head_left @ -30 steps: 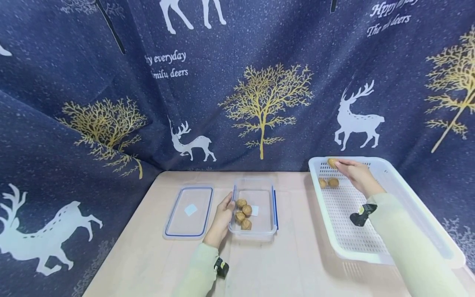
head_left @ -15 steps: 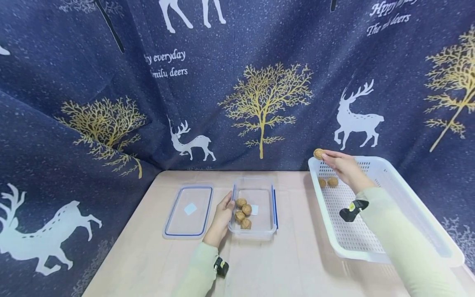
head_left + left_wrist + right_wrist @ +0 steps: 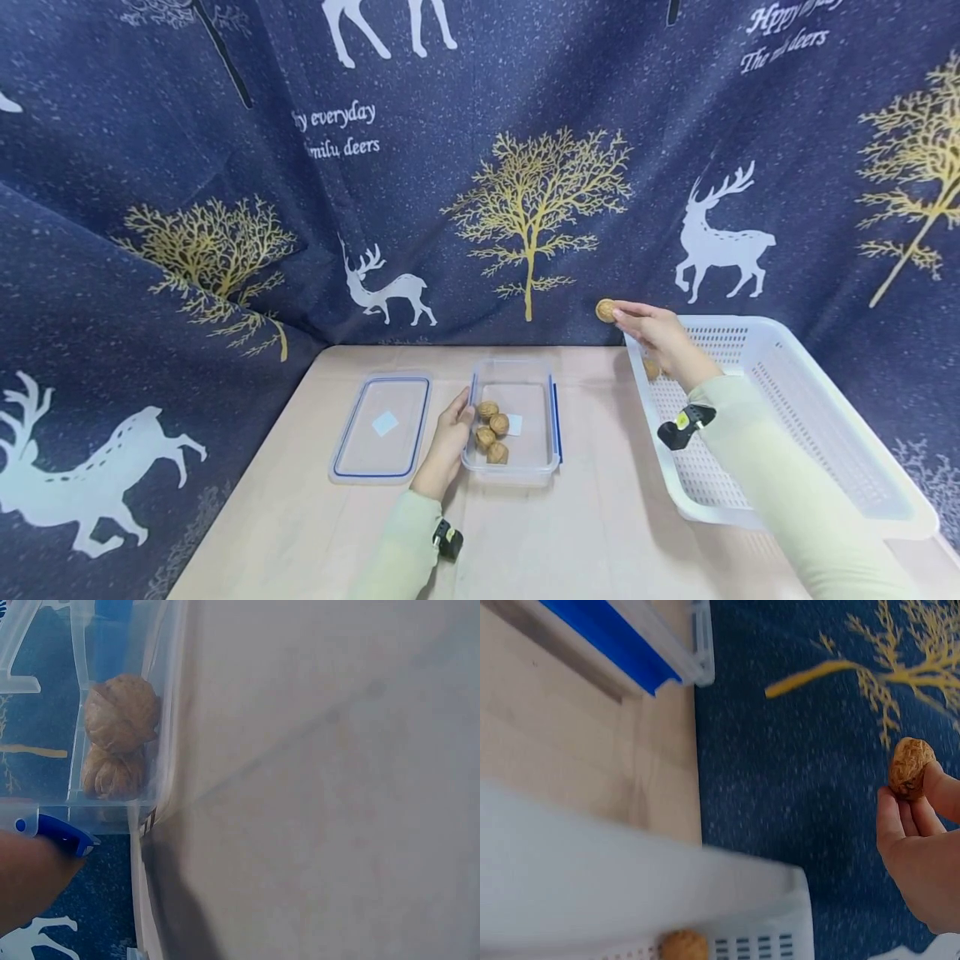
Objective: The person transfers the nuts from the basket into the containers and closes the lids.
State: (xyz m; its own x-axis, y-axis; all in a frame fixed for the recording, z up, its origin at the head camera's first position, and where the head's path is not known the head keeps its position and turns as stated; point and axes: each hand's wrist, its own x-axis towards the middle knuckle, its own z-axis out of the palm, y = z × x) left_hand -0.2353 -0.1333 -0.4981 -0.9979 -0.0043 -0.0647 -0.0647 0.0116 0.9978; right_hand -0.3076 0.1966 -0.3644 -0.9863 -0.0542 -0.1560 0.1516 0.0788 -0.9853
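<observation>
My right hand [image 3: 651,327] pinches a walnut [image 3: 605,311] at its fingertips, in the air just left of the white basket [image 3: 825,417] and above the table's back edge. The right wrist view shows the same walnut [image 3: 910,766] held between thumb and fingers [image 3: 900,817]. Another walnut [image 3: 651,369] lies in the basket's far left corner, partly behind my wrist. My left hand [image 3: 450,433] grips the left wall of a clear container [image 3: 534,475] that holds several walnuts [image 3: 492,432]. Two of these walnuts [image 3: 120,735] show through the container wall.
A clear lid with a blue seal [image 3: 382,427] lies flat left of the container. The wooden table [image 3: 600,533] is backed and flanked by a dark blue curtain with deer and trees [image 3: 480,167]. A loose walnut [image 3: 684,946] sits by the basket rim.
My right hand has lifted a walnut out of the basket's far corner and carried it left, past the basket's rim. The left hand has stayed on the container.
</observation>
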